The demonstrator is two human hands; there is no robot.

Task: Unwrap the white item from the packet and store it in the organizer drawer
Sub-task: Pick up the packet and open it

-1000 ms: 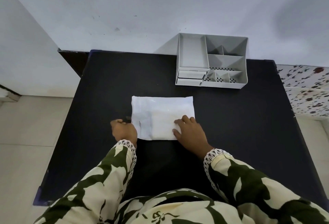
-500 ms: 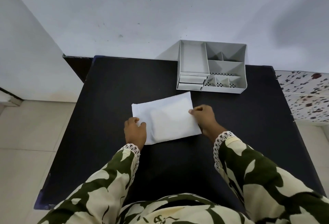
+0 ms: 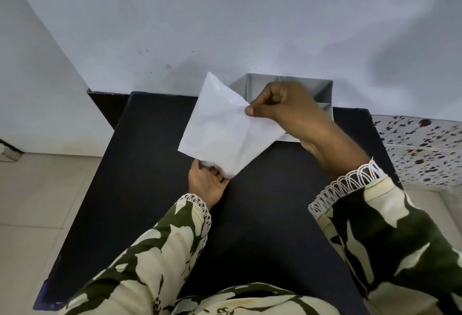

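The white packet (image 3: 220, 127) is lifted off the black table (image 3: 140, 164), tilted with one corner pointing up. My right hand (image 3: 287, 112) pinches its right edge between thumb and fingers. My left hand (image 3: 207, 181) grips its lower corner from underneath. The white item inside cannot be made out. The grey organizer (image 3: 322, 89) stands at the table's far edge against the wall, mostly hidden behind the packet and my right hand; its drawer is out of sight.
A pale wall rises right behind the table. Tiled floor lies to the left (image 3: 30, 202), and a patterned cloth surface (image 3: 425, 149) sits to the right of the table. My patterned sleeves cover the near part of the table.
The packet lay flat on the table before; both hands have now raised it in front of the organizer. The camera view has tilted up and moved closer.
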